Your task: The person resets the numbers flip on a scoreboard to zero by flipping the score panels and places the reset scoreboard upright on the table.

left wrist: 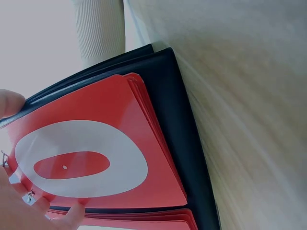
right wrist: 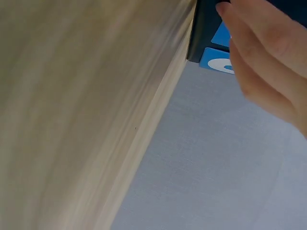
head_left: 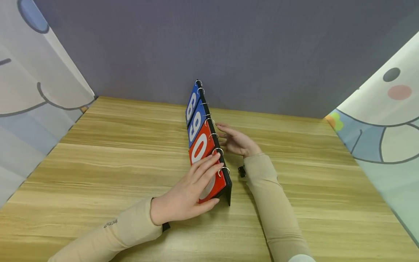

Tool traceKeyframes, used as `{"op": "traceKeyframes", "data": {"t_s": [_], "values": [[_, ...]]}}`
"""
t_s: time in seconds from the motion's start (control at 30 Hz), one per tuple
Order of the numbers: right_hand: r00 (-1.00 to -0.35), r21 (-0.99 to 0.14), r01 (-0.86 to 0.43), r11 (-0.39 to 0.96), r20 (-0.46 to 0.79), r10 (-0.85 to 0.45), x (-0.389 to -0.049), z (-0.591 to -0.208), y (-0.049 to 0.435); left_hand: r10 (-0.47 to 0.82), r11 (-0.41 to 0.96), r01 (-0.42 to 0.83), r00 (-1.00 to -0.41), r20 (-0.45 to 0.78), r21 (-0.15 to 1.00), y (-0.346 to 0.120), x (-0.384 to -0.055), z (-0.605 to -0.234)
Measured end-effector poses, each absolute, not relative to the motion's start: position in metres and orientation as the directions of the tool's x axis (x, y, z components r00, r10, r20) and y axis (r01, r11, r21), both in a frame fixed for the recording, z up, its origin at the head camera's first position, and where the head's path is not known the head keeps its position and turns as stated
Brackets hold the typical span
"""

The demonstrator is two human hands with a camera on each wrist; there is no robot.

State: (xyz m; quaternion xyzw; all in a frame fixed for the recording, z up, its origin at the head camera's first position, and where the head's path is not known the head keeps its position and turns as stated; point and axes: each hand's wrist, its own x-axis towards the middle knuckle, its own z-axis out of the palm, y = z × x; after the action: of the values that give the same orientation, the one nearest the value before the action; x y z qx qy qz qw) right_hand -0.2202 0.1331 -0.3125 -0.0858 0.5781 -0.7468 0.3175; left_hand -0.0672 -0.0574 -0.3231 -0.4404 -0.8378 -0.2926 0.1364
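A flip scoreboard [head_left: 197,147] stands like a tent on the table, its ringed top edge running away from me. Blue cards [head_left: 195,123] with white digits hang on its far half, red cards with white zeros on the near half. My left hand [head_left: 188,193] lies over the nearest red card, straight fingers by the metal rings and thumb at the near side edge. The left wrist view shows the zero on a red card [left wrist: 122,108] up close. Behind the board, my right hand [head_left: 237,140] holds its fingers loosely extended beside the black back panel [right wrist: 204,28].
The wood-grain table [head_left: 98,163] meets a grey panel [head_left: 262,54] at the back, close to the scoreboard's far end. Cloths with cartoon prints [head_left: 386,120] border the left and right sides. A small black piece [head_left: 242,171] sits at the right sleeve's cuff.
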Motion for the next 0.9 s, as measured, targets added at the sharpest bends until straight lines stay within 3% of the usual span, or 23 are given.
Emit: {"op": "traceKeyframes", "data": {"t_s": [0.27, 0.47, 0.73, 0.9], "values": [[-0.776, -0.89, 0.451, -0.073, -0.35, -0.525, -0.22, -0.311, 0.136, 0.653, 0.434, 0.823, -0.567, 0.502, 0.365, -0.057, -0.068, -0.325], [-0.795, -0.868, 0.48, -0.129, -0.369, -0.481, -0.221, -0.311, 0.135, 0.653, 0.435, 0.822, -0.57, 0.499, 0.369, -0.057, -0.068, -0.325], [-0.859, -0.875, 0.435, -0.211, -0.333, -0.389, -0.223, -0.311, 0.14, 0.654, 0.438, 0.819, -0.574, 0.493, 0.372, -0.058, -0.068, -0.323], [-0.918, -0.906, 0.358, -0.225, -0.298, -0.26, -0.225, -0.306, 0.15, 0.658, 0.442, 0.817, -0.576, 0.486, 0.37, -0.058, -0.068, -0.323]]}}
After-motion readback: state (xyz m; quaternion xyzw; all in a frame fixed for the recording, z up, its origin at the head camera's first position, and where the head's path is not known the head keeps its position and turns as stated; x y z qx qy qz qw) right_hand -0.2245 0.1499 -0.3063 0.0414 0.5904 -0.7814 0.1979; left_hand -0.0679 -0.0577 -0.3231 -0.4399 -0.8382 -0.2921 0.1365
